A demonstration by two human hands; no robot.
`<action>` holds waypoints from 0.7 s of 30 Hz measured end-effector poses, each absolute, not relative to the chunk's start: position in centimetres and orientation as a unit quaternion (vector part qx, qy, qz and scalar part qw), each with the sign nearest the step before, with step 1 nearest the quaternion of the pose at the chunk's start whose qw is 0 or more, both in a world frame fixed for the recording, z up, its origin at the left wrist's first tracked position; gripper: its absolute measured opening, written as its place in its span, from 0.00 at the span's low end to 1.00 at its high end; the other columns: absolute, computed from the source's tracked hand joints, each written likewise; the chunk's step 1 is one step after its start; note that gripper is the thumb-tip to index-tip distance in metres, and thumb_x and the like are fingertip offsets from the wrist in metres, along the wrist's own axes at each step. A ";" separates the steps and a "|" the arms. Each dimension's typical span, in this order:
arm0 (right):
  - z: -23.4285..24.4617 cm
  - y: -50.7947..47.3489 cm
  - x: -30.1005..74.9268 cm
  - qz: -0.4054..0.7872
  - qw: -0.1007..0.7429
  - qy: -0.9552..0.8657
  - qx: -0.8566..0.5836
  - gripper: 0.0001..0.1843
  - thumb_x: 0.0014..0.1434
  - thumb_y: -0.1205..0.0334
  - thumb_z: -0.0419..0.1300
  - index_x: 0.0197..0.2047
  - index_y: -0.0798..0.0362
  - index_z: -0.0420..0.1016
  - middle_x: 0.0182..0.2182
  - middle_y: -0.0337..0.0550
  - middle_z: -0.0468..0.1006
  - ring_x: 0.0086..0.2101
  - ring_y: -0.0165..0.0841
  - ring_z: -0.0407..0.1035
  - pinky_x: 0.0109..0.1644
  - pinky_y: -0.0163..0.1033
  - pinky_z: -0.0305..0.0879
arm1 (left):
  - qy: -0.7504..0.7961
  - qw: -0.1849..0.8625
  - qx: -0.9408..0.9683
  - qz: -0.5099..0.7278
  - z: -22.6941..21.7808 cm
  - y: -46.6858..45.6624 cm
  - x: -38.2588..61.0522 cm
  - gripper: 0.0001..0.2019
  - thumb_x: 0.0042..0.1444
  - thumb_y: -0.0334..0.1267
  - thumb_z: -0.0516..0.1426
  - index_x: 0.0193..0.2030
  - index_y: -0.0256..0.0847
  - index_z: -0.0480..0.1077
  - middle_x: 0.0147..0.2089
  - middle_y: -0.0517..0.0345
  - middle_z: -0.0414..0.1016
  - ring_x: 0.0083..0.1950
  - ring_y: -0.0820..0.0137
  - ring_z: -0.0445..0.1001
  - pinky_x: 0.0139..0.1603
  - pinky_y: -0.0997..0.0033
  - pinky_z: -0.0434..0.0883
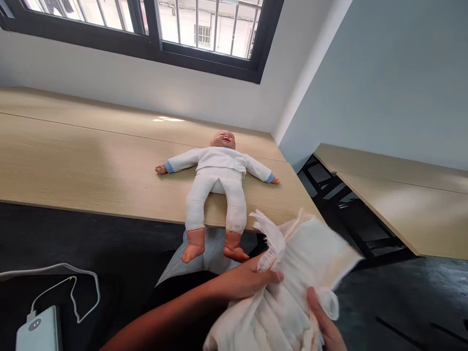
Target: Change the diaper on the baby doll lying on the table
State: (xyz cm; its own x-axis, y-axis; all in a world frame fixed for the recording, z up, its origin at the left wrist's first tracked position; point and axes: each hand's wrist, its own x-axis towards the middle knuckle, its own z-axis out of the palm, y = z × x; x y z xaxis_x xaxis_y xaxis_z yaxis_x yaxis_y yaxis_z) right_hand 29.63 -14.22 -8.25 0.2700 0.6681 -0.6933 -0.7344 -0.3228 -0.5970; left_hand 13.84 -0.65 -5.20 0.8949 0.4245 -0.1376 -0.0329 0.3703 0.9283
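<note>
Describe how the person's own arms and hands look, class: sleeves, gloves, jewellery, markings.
Both are bare. The left hand has no glove, ring or watch, and its forearm shows no sleeve. The right hand is ungloved too; only its thumb and some palm show beside the white cloth.

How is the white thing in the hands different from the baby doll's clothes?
The diaper is held up off the table by the left hand and right hand. The suit is worn by the doll, which lies on its back on the table with its feet over the edge. The diaper looks crumpled and frilly; the suit sits smooth. The suit has blue cuffs; the diaper shows none. Both are white.
</note>
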 end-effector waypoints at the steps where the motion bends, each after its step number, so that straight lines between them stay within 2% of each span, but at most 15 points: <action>1: -8.2 -14.6 30.3 0.591 0.579 0.064 -0.558 0.40 0.55 0.48 0.70 0.66 0.57 0.67 0.40 0.48 0.83 0.46 0.49 0.77 0.54 0.48 0.76 | 0.158 0.827 0.522 0.136 -4.8 -0.8 13.6 0.35 0.59 0.50 0.60 0.70 0.39 0.59 0.61 0.48 0.70 0.67 0.53 0.63 0.69 0.53 0.58; 4: -7.6 -15.3 33.1 0.539 0.590 0.063 -0.598 0.42 0.55 0.48 0.70 0.67 0.59 0.65 0.41 0.50 0.83 0.44 0.49 0.78 0.53 0.48 0.77 | 0.129 0.858 0.487 0.104 -5.5 -0.7 11.6 0.34 0.59 0.48 0.62 0.71 0.51 0.58 0.61 0.54 0.70 0.65 0.58 0.66 0.68 0.53 0.58; 6: -6.9 -15.5 34.9 0.512 0.614 0.048 -0.600 0.41 0.57 0.47 0.68 0.67 0.58 0.64 0.43 0.52 0.82 0.45 0.50 0.77 0.54 0.50 0.77 | 0.144 0.872 0.463 0.068 -8.2 -0.2 9.2 0.32 0.59 0.47 0.63 0.69 0.55 0.60 0.57 0.55 0.72 0.57 0.60 0.72 0.62 0.52 0.64; 7: -6.4 -15.4 35.5 0.502 0.624 0.038 -0.597 0.40 0.58 0.47 0.66 0.68 0.57 0.64 0.44 0.52 0.82 0.45 0.50 0.77 0.54 0.51 0.76 | 0.137 0.885 0.442 0.055 -10.1 0.0 7.7 0.30 0.58 0.48 0.63 0.66 0.53 0.63 0.53 0.54 0.73 0.52 0.60 0.75 0.55 0.53 0.69; 8: -5.8 -15.4 35.9 0.495 0.633 0.029 -0.595 0.40 0.58 0.47 0.65 0.68 0.57 0.64 0.45 0.53 0.81 0.46 0.50 0.77 0.55 0.51 0.76 | 0.114 0.895 0.427 0.058 -12.1 0.3 6.1 0.29 0.53 0.48 0.67 0.61 0.49 0.69 0.52 0.52 0.73 0.49 0.58 0.76 0.49 0.56 0.72; 9: -5.2 -15.2 36.1 0.489 0.638 0.021 -0.594 0.39 0.59 0.47 0.64 0.68 0.56 0.63 0.47 0.53 0.80 0.47 0.51 0.76 0.55 0.52 0.75 | 0.101 0.901 0.414 0.079 -14.1 0.6 4.5 0.30 0.47 0.47 0.71 0.56 0.45 0.72 0.53 0.49 0.73 0.52 0.57 0.75 0.48 0.58 0.72; 10: -4.7 -15.1 36.1 0.483 0.640 0.016 -0.597 0.38 0.60 0.48 0.63 0.69 0.55 0.63 0.48 0.53 0.80 0.48 0.51 0.76 0.55 0.53 0.75 | 0.089 0.909 0.395 0.101 -15.9 0.9 2.9 0.29 0.45 0.48 0.72 0.54 0.43 0.73 0.55 0.47 0.73 0.56 0.55 0.73 0.52 0.57 0.70; 12: -3.6 -14.6 35.7 0.485 0.636 0.006 -0.601 0.37 0.60 0.48 0.62 0.69 0.53 0.63 0.50 0.53 0.78 0.49 0.51 0.75 0.56 0.53 0.75 | 0.076 0.918 0.340 0.187 -18.4 1.6 0.5 0.34 0.46 0.58 0.69 0.57 0.44 0.72 0.62 0.45 0.69 0.63 0.51 0.67 0.59 0.51 0.66; 14: -3.0 -14.0 35.3 0.500 0.621 0.009 -0.604 0.36 0.60 0.48 0.61 0.68 0.52 0.64 0.50 0.53 0.78 0.50 0.51 0.74 0.55 0.52 0.75 | 0.065 0.922 0.281 0.260 -18.9 2.3 -0.4 0.42 0.46 0.70 0.62 0.62 0.45 0.69 0.68 0.43 0.62 0.69 0.47 0.57 0.64 0.44 0.58; 16: -2.6 -13.2 35.1 0.517 0.599 0.019 -0.611 0.36 0.59 0.47 0.63 0.68 0.51 0.65 0.49 0.51 0.79 0.49 0.50 0.74 0.55 0.50 0.76 | 0.046 0.928 0.231 0.290 -18.0 3.0 0.4 0.47 0.46 0.76 0.53 0.64 0.44 0.68 0.71 0.42 0.59 0.72 0.45 0.51 0.67 0.39 0.52; 19: -2.5 -11.8 35.1 0.544 0.569 0.029 -0.616 0.39 0.59 0.46 0.65 0.68 0.52 0.64 0.45 0.49 0.81 0.48 0.49 0.75 0.56 0.47 0.76 | 0.006 0.936 0.195 0.294 -15.7 3.4 3.6 0.43 0.51 0.77 0.47 0.61 0.47 0.71 0.66 0.45 0.66 0.70 0.45 0.56 0.67 0.35 0.51; 21: -2.4 -10.9 35.2 0.547 0.566 0.026 -0.617 0.39 0.60 0.49 0.66 0.69 0.54 0.63 0.43 0.49 0.81 0.47 0.47 0.76 0.56 0.45 0.76 | -0.018 0.932 0.194 0.306 -14.4 3.3 6.0 0.39 0.51 0.76 0.49 0.57 0.51 0.74 0.63 0.48 0.69 0.67 0.44 0.61 0.65 0.35 0.53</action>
